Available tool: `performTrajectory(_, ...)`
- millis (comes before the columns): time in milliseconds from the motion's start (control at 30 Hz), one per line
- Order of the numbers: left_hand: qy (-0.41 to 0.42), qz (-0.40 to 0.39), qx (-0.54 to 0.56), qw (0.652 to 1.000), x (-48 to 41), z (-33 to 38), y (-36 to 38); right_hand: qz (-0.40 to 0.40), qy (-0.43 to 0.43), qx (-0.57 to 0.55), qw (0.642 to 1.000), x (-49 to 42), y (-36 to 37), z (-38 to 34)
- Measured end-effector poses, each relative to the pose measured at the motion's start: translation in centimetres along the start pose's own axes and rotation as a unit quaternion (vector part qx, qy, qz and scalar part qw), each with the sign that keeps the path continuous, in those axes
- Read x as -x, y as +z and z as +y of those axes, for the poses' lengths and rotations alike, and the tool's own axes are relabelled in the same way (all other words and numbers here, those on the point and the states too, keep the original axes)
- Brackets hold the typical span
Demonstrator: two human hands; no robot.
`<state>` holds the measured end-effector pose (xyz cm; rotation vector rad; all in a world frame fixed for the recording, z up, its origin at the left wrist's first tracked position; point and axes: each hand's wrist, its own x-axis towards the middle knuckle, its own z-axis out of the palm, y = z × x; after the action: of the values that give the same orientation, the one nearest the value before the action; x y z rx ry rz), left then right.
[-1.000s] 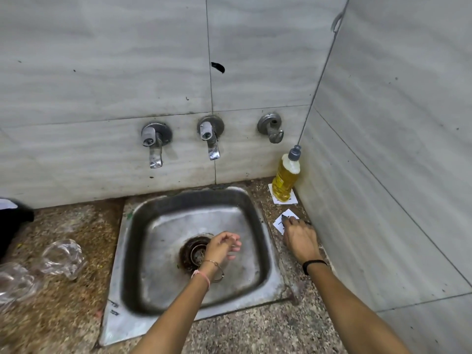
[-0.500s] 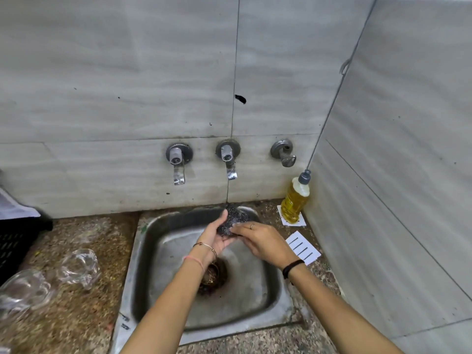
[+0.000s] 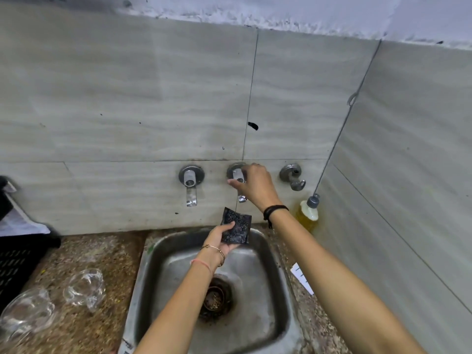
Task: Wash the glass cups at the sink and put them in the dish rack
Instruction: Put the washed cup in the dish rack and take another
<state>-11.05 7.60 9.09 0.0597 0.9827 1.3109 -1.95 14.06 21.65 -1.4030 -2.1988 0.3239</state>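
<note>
Two clear glass cups lie on the speckled counter left of the steel sink: one close to the sink, another near the lower left corner. My left hand holds a dark scrub pad above the back of the basin, under the middle tap. My right hand is up on that middle tap, fingers wrapped around its handle. A thin line of water seems to fall from the spout to the pad. The black dish rack shows at the left edge.
A second tap is left of the middle one, and a wall valve right of it. A yellow dish soap bottle stands in the right corner. A white paper slip lies right of the sink. The drain holds debris.
My right hand left the pad and rose to the middle tap's handle. My left hand kept the scrub pad and lifted it under the spout. The view tilted upward.
</note>
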Motion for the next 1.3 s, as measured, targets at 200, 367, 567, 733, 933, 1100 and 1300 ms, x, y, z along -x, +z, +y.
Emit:
performTrajectory(200,-0.005,0.009,0.045,0.999,-1.3,0.4,0.0,-0.086,0.004,0.082,0.993,-2.2,-1.0,-0.1)
performTrajectory(367,-0.01,0.001,0.064,0.998,-2.0,0.1,0.0,-0.16,-0.056,0.038,0.985,-3.8,-2.7,2.3)
performTrajectory(567,-0.01,-0.007,0.058,0.998,-2.1,-0.4,-0.4,-0.166,-0.088,-0.033,0.982,-3.9,-3.1,3.6)
performTrajectory(733,0.002,0.008,0.041,0.999,-2.1,-0.8,-0.9,-0.171,-0.075,-0.06,0.981,-4.1,-2.7,4.1)
performTrajectory(933,0.046,0.018,0.012,0.999,-1.4,-0.8,-1.7,-0.166,-0.064,-0.066,0.982,-4.1,-2.5,4.0)
performTrajectory(1100,0.064,0.033,0.032,0.997,-1.3,-0.3,-2.8,-0.156,-0.059,-0.069,0.984,-4.1,-2.3,4.0)
performTrajectory(1300,0.068,0.05,0.032,0.996,-1.4,0.1,-3.5,-0.152,-0.057,-0.071,0.984,-4.2,-2.2,4.0)
